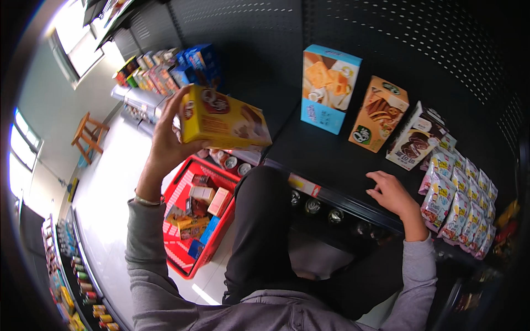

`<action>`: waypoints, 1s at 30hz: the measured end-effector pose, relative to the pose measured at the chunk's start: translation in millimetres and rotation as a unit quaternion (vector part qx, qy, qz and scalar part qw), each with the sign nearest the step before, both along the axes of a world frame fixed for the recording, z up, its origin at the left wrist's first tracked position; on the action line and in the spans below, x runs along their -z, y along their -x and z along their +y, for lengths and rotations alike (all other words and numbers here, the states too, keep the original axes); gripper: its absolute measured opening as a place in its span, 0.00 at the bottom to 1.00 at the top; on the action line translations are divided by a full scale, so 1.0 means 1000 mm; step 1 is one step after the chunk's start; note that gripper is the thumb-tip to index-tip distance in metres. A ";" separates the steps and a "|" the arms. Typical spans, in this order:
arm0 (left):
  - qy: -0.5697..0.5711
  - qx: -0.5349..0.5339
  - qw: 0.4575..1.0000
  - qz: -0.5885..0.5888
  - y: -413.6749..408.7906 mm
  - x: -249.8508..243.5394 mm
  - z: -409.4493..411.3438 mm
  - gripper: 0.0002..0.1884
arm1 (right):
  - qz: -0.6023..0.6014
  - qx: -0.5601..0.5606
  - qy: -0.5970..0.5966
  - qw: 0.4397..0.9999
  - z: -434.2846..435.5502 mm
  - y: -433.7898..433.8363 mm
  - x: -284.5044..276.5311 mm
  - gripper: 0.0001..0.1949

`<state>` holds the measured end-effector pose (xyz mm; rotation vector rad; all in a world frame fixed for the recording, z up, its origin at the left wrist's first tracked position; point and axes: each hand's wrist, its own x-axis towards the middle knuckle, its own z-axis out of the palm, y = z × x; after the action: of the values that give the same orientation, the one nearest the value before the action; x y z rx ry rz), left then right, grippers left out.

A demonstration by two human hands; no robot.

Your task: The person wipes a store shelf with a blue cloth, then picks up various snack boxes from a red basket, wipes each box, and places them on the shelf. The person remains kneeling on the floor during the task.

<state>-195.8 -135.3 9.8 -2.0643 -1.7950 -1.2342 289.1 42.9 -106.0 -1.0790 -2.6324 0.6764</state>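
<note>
My left hand point(167, 136) grips one end of a yellow snack box point(225, 118), holding it tilted above the left part of the shelf edge. Over the front of the black shelf point(327, 157), my right hand point(391, 190) holds nothing, with its fingers apart. On that shelf stand a tall light-blue biscuit box point(329, 89), an orange-brown cake box point(379, 113) and a white and dark-brown chocolate snack box point(416, 136), side by side. Rows of small snack bags point(459, 202) stand to the right of my right hand.
A red plastic shopping basket point(194, 265) with several packages sits on the floor beside my knee. Can tops point(312, 205) show beneath the shelf lip. More boxed goods point(161, 70) fill a shelf at the far left. A wooden stool point(91, 134) stands by the wall.
</note>
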 end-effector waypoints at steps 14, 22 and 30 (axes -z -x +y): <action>0.148 0.236 0.960 0.008 -0.051 0.002 0.131 0.45 | -0.028 -0.066 -0.091 0.993 0.002 0.010 0.016 0.22; 0.112 0.130 0.979 -0.106 -0.055 0.015 0.130 0.36 | -0.041 -0.076 -0.094 0.992 -0.003 0.012 0.008 0.22; 0.044 0.108 0.948 -0.296 -0.044 0.064 0.133 0.35 | -0.041 -0.058 -0.076 0.995 -0.001 0.014 0.007 0.22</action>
<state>-151.6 -2.1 -54.7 -2.1316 -1.8947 -2.0498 274.7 41.7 -113.4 -0.9371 -2.7817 0.4516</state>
